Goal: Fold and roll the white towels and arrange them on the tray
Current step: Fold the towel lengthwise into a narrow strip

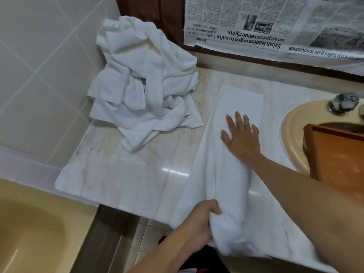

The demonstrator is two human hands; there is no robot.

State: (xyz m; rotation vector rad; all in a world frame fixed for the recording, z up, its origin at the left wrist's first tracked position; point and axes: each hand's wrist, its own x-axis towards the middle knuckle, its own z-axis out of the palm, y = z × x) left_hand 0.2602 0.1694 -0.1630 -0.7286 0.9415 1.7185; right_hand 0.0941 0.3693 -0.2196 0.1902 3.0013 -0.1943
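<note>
Towel (241,101) along counter's (128,174) right side; my left hand (199,219) grips its bunched near end, right hand (241,134) flat on it, fingers spread.

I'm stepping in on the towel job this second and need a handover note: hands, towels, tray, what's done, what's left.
Left hand: grips the bunched near end of the long folded towel.
Right hand: open, pressing flat on the middle of that towel.
The towel lies lengthwise on the counter, folded into a strip, with the roll just starting at the near end.
The pile of loose towels sits crumpled at the back left of the counter.
The wooden tray is at the right, over the sink; no towel shows on the part in view.
Left to do: roll this towel, put it on the tray, then work through the pile.
</note>
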